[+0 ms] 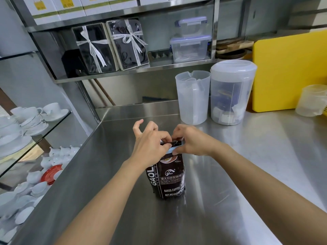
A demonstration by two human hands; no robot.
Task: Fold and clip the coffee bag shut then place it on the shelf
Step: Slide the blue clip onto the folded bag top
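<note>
A dark coffee bag (169, 181) with white lettering stands upright on the steel counter (230, 174). Its top is folded over. A black binder clip (172, 143) sits on the folded top edge. My left hand (150, 144) pinches the clip's wire handle with thumb and forefinger, the other fingers lifted. My right hand (191, 141) grips the folded top of the bag from the right, fingers over the fold and thumb below it. The steel shelf (109, 75) runs along the wall behind.
On the shelf stand two ribboned gift boxes (113, 46) and stacked clear containers (191, 41). A clear pitcher (192, 98) and a lidded tub (230, 92) stand at the counter's back, a yellow cutting board (290, 71) to the right. Glass shelves with white cups (31, 119) lie left.
</note>
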